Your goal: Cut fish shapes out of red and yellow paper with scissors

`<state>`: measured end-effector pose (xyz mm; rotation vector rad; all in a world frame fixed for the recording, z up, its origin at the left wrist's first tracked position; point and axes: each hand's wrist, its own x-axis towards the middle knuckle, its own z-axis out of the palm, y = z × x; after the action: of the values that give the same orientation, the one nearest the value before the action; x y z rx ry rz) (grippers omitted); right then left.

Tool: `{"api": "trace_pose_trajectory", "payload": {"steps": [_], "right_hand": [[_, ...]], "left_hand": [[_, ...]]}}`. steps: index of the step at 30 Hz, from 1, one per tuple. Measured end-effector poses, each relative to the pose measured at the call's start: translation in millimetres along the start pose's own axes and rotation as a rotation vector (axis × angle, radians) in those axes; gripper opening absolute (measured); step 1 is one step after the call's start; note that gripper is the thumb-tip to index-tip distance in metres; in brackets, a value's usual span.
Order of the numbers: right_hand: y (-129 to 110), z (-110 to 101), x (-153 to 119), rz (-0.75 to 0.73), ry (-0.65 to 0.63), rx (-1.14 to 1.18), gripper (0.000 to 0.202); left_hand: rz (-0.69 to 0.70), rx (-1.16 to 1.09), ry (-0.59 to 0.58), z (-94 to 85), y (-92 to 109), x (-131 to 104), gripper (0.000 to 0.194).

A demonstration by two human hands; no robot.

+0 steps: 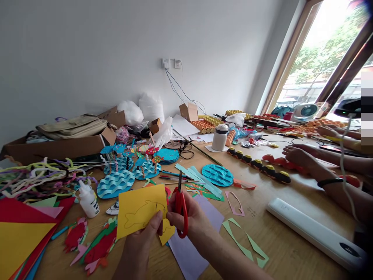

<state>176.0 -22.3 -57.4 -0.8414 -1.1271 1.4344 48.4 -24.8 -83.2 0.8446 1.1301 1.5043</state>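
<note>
My left hand (144,239) pinches the lower right part of a yellow paper sheet (140,202), on which a fish outline is drawn. Red-handled scissors (182,214) are held upright in my right hand (189,216), their blades pointing away, just right of the sheet. The fingertips of both hands nearly meet at the paper's right edge. A smaller yellow piece (167,232) hangs below them. Under my right wrist lies a purple sheet (189,252). Cut paper fish in red and green (101,245) rest left of my left arm.
A white glue bottle (89,201), blue round discs (217,175) and pipe cleaners (43,179) are on the table. Green scraps (244,241) and a long white device (314,231) lie right. Another person's hands (303,155) are at the right, near painted egg-carton strips (259,165).
</note>
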Motion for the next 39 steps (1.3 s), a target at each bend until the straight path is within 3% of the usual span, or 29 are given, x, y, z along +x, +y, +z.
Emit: {"api": "trace_pose_trajectory", "payload": {"steps": [5,12,17,39], "right_hand": [[2.2,6.3,-4.1,-0.009,-0.056,-0.025,0.026],[22.2,18.2,-12.1,0.104,-0.144,-0.328,0.04],[28.3,20.6,-12.7,0.112,-0.208,-0.404,0.043],[29.6,19.7,-13.1,0.074,-0.229,-0.421,0.041]], "left_hand": [[0.004,0.004,0.076,2.9,4.7,-2.3,0.024],[-0.004,-0.046,0.183,3.5,20.3,2.1,0.02],[-0.022,-0.04,0.164,3.1,25.5,0.4,0.021],[-0.137,-0.327,0.172,7.3,24.0,-0.9,0.011]]}}
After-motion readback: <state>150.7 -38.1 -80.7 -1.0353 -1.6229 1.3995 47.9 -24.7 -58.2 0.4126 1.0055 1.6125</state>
